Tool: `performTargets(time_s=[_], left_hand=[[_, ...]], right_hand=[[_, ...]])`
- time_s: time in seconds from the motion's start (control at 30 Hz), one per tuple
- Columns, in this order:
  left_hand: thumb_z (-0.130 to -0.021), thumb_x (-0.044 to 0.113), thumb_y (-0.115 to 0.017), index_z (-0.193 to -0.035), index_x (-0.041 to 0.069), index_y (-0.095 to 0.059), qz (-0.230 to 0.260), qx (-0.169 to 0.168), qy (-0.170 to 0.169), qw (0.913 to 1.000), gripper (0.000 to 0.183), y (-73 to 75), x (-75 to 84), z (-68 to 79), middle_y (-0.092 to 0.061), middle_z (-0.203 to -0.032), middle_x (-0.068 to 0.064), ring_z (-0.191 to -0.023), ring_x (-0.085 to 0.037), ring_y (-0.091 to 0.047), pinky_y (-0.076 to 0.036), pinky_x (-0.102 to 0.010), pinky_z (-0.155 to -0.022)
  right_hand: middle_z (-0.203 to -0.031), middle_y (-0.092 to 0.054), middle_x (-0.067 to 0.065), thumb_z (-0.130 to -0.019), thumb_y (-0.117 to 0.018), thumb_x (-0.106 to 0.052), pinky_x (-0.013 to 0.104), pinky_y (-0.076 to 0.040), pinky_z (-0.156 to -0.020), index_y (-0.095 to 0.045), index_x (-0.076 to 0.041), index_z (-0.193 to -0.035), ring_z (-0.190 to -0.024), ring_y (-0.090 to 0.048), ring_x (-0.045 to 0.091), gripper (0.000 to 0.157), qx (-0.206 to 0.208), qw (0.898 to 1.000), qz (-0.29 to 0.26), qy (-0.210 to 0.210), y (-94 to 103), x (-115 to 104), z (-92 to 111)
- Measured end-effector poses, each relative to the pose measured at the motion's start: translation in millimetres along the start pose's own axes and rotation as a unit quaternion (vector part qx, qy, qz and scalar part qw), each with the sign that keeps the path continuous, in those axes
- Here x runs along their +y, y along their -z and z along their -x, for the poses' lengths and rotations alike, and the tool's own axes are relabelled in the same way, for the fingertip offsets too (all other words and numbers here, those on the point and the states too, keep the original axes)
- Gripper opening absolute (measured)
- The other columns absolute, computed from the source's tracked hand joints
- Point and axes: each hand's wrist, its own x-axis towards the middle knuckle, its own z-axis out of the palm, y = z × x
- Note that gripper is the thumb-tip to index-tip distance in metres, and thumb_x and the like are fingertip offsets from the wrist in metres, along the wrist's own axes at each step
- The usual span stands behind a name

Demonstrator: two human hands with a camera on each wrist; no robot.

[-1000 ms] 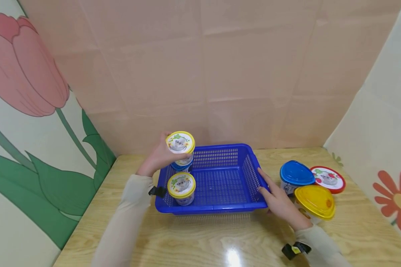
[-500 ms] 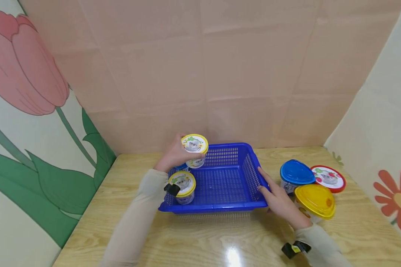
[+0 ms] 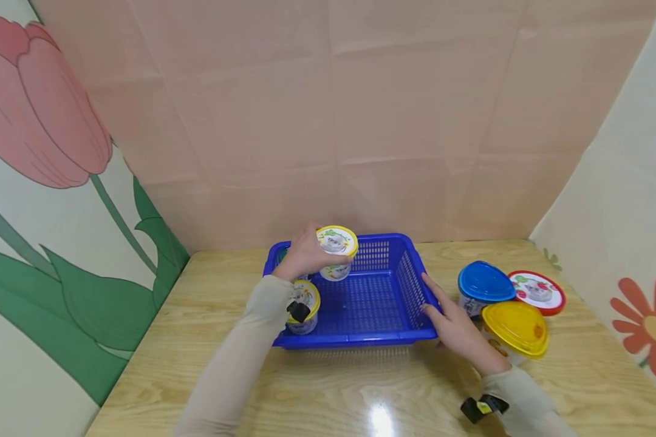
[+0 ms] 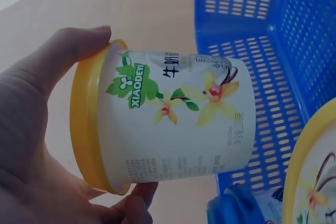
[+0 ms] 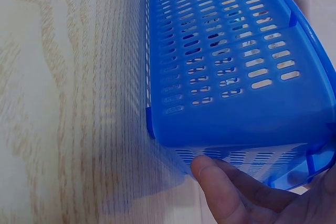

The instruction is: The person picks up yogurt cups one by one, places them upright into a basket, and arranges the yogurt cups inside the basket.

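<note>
My left hand [image 3: 306,252] grips a yogurt tub [image 3: 336,243] by its yellow lid and holds it upright over the left back part of a blue plastic basket [image 3: 361,338]. In the left wrist view, vanilla flowers are printed on the tub's white side [image 4: 173,114], and thumb and fingers reach round the lid. Another yellow-lidded tub [image 3: 305,325] stands inside at the front left, partly behind the left wrist. A blue-lidded tub [image 4: 236,205] beside it is mostly hidden. My right hand [image 3: 454,331] holds the basket's right end, its fingers against the outer wall [image 5: 236,124].
Right of the basket, a blue-lidded tub [image 3: 485,282], a yellow-lidded tub [image 3: 516,331] and a red-rimmed tub [image 3: 537,292] stand close together on the wooden table [image 3: 328,394]. A papered wall [image 3: 361,121] rises behind the table, with flower-printed panels [image 3: 607,243] at the sides.
The left hand has carried the yellow-lidded tub rightward and slightly lower, from the basket's left end further over its inside. The right hand and the basket look unmoved.
</note>
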Motion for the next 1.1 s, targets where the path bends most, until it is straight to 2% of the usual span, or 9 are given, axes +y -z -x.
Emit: performTargets(time_s=[0.13,0.4,0.7,0.93,1.1], left_hand=[[-0.064,0.057,-0.089,-0.140,0.009,-0.043,-0.022,-0.013,0.004,0.9997,0.100,-7.1,5.0,-1.3,-0.052,-0.125,-0.010,-0.118,-0.028,-0.046,-0.049,-0.047,-0.095],[-0.065,0.059,-0.087,-0.135,0.007,-0.047,-0.069,-0.020,-0.006,0.9974,0.096,-22.7,11.3,-6.1,-0.054,-0.124,-0.010,-0.120,-0.030,-0.043,-0.047,-0.046,-0.096],[-0.064,0.061,-0.087,-0.133,0.008,-0.047,-0.106,-0.038,0.008,0.9936,0.097,-36.4,13.1,-11.7,-0.053,-0.123,-0.010,-0.121,-0.030,-0.041,-0.041,-0.049,-0.102],[-0.062,0.064,-0.087,-0.144,0.006,-0.041,-0.151,-0.044,0.024,0.9872,0.110,-44.4,9.8,-14.5,-0.055,-0.126,-0.013,-0.123,-0.033,-0.042,-0.039,-0.052,-0.105],[-0.061,0.065,-0.087,-0.146,0.006,-0.039,-0.161,-0.041,0.028,0.9857,0.114,-45.3,10.0,-14.2,-0.055,-0.125,-0.014,-0.122,-0.033,-0.043,-0.038,-0.052,-0.105]], right_hand=[[-0.153,-0.030,0.034,-0.108,-0.039,-0.033,0.037,-0.058,-0.055,-0.004,-0.044,-0.159,-0.085,-0.063,0.033,0.063,0.000,1.000,0.000,0.001,0.6,0,1],[-0.153,-0.030,0.034,-0.108,-0.039,-0.034,0.035,-0.058,-0.056,-0.004,-0.044,-0.159,-0.085,-0.063,0.032,0.063,-0.001,1.000,0.005,-0.002,0.3,0,2],[-0.155,-0.027,0.033,-0.108,-0.039,-0.034,0.035,-0.057,-0.056,-0.003,-0.044,-0.159,-0.088,-0.062,0.035,0.063,-0.001,1.000,0.002,-0.005,-0.3,0,4],[-0.155,-0.028,0.033,-0.108,-0.038,-0.036,0.035,-0.057,-0.054,-0.004,-0.045,-0.159,-0.088,-0.063,0.035,0.062,0.002,1.000,0.002,-0.001,-1.8,1,2],[-0.153,-0.030,0.034,-0.108,-0.037,-0.037,0.036,-0.057,-0.054,-0.005,-0.044,-0.159,-0.084,-0.063,0.032,0.061,0.006,1.000,0.005,0.007,-0.6,-2,2]])
